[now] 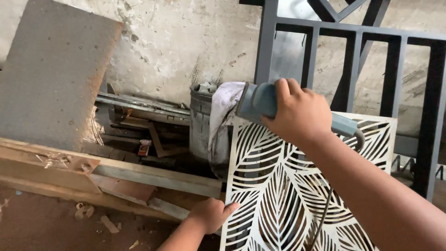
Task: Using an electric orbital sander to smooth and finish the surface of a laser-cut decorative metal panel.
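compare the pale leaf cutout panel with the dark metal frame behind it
The leaf cutout panel is pale cream, a thin sheet pierced with curved leaf shapes; the dark metal frame is grey-black, built of straight bars with wide rectangular gaps. The left hand grips the panel's edge, while no hand touches the frame. The panel leans tilted; the frame's bars stand vertical. Both look like metal.

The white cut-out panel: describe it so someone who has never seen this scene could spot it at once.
Start at the dark metal gate frame standing against the stained wall on the right. Leaning in front of its lower bars is the leaf-pattern panel, with the left hand on its left edge and the right hand holding a blue-grey power tool above it. It is the only white, pierced sheet here.
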